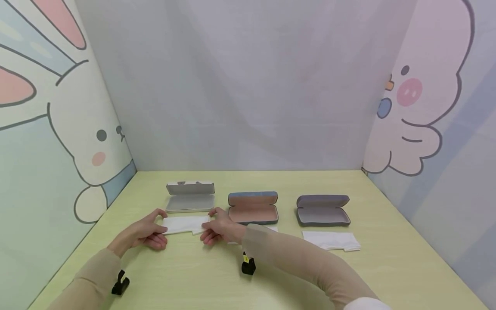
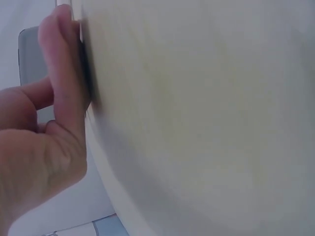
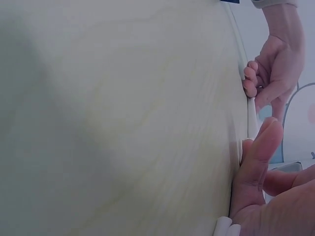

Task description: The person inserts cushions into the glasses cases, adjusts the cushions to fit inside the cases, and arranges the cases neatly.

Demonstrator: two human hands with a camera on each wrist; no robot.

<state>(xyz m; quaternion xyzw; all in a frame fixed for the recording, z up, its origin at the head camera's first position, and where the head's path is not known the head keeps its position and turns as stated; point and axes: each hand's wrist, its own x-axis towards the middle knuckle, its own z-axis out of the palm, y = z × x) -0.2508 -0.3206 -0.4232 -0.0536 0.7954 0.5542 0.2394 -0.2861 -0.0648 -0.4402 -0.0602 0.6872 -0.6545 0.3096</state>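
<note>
A folded white cloth [image 1: 183, 224] lies on the table, in front of an open light-grey glasses case [image 1: 190, 203]. At its left end, my left hand [image 1: 147, 231] grips the edge between thumb and forefinger, the other fingers lying by the tabletop. My right hand [image 1: 222, 227] grips the opposite end the same way. The right wrist view shows both hands near the table surface, with the cloth's thin edge between them. In the left wrist view, the left hand [image 2: 61, 103] hides most of what it holds.
A blue case with a brownish-pink lining [image 1: 253, 213] and a dark grey case [image 1: 323, 215] stand open to the right. Another folded white cloth [image 1: 333, 241] lies before the grey case; a third [image 1: 273, 229] is partly behind the right forearm. Cartoon-printed curtains enclose the table [image 1: 186, 275].
</note>
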